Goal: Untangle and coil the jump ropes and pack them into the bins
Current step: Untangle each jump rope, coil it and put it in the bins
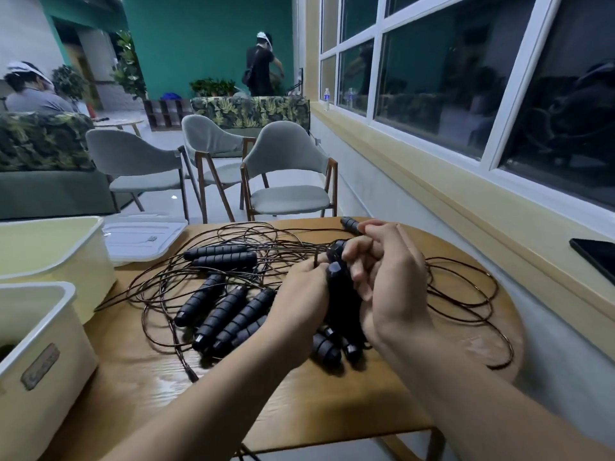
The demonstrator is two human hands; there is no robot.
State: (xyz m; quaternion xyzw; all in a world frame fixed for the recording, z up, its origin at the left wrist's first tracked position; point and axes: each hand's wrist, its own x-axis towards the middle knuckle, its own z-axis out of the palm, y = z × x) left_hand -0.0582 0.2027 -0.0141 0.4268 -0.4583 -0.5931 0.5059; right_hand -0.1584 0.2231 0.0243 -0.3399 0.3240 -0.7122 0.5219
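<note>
A tangle of thin dark jump ropes [266,247] with several black ribbed handles [233,314] is spread over a round wooden table [299,404]. My left hand [299,301] grips a bunch of black handles [336,277] held upright over the table's middle. My right hand [386,277] curls round the same bunch from the right, its fingers on the top handle. One more handle [351,224] lies just beyond my right fingers. Two cream bins stand at the left: a far bin [83,254] and a near bin [50,354].
A clear plastic lid [143,237] lies behind the far bin. A dark phone [595,257] rests on the yellow window ledge at right. Grey chairs [286,181] stand beyond the table. Two people are far off in the room.
</note>
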